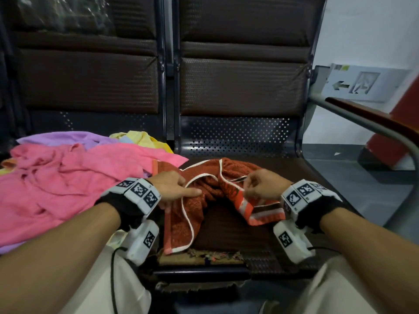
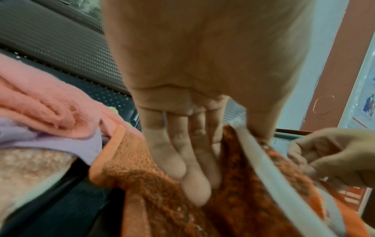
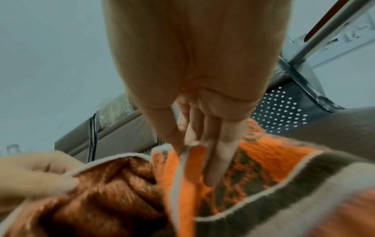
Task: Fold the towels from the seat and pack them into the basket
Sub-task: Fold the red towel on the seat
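A rust-orange towel (image 1: 181, 227) with a white hem lies bunched on the right-hand seat (image 1: 226, 230). My left hand (image 1: 188, 189) pinches its white hem; in the left wrist view the hem runs between the thumb and fingers of that hand (image 2: 229, 160), over the towel (image 2: 142, 168). My right hand (image 1: 246, 189) pinches the hem near the striped end, and the right wrist view shows thumb and fingers of this hand (image 3: 185, 150) closed on the edge of the towel (image 3: 113, 192). A pink towel (image 1: 68, 177), a purple towel (image 1: 63, 137) and a yellow towel (image 1: 140, 137) are heaped on the left seat. No basket is in view.
A metal armrest (image 1: 374, 123) with a wooden top bounds the right seat. Padded backrests (image 1: 238, 87) rise behind both seats. The seat cushion's front edge (image 1: 204, 257) is frayed. My knees are just below the seat front.
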### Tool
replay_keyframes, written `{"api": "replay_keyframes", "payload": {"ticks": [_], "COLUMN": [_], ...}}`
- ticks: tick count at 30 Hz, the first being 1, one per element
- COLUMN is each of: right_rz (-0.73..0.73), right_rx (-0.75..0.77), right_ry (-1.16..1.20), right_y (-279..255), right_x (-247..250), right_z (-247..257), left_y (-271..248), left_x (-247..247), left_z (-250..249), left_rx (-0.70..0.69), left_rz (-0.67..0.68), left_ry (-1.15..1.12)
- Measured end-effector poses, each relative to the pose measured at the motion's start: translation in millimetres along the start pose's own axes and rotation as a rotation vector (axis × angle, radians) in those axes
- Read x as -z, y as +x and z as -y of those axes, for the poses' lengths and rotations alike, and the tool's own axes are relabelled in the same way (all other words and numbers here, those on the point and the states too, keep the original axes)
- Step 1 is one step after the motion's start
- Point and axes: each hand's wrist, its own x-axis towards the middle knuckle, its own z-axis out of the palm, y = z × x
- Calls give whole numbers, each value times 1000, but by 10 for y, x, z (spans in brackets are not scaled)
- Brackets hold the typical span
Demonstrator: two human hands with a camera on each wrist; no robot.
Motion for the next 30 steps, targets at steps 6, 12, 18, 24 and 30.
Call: {"api": "replay_keyframes", "payload": {"ticks": [6, 12, 18, 24, 30], "right_rz": [-245, -162, -346, -638, -886], "right_rx": [160, 325, 340, 235, 103], "right_ry": [102, -36, 385, 687, 689], "right_y": [58, 61, 148, 324, 397], "right_x": [-32, -121, 13, 180, 266], "right_z": [346, 564, 627, 536, 278], "left_y": [-73, -159, -130, -45, 5], "left_x": [0, 19, 33, 39, 141], "left_z": [-124, -174, -135, -39, 90], "left_rx": [-277, -399, -414, -374, -226], "left_rz": [-203, -244, -375, -449, -563], "left_ry": [-140, -180, -81, 132, 46]}}
